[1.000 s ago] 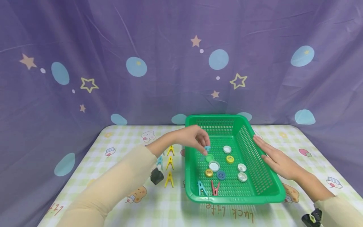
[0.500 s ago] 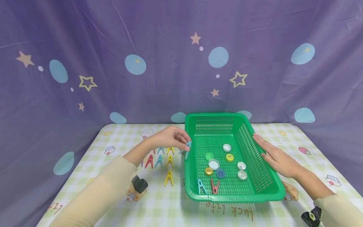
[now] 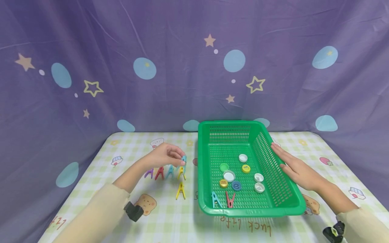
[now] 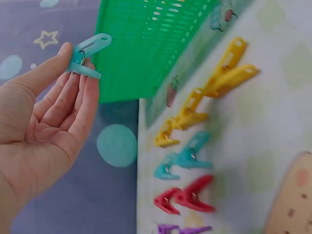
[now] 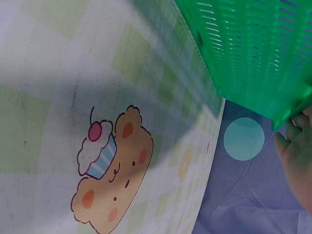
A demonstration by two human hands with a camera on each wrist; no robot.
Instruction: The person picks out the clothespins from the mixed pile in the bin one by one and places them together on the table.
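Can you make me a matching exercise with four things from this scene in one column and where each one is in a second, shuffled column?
Things:
1. light blue clip
2. lone yellow clip
3. pink clip
4. right hand

Places:
A. inside the green basket, near its front wall
B. resting flat on the basket's right rim
C. pinched in the left hand, above the row of clips
D. on the tablecloth, in front of the row, left of the basket

Pairs: 1-C, 2-D, 3-A, 4-B

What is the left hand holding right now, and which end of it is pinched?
The left hand pinches a light blue clothespin by one end, between thumb and fingers; the other end sticks out free. Which end that is cannot be told.
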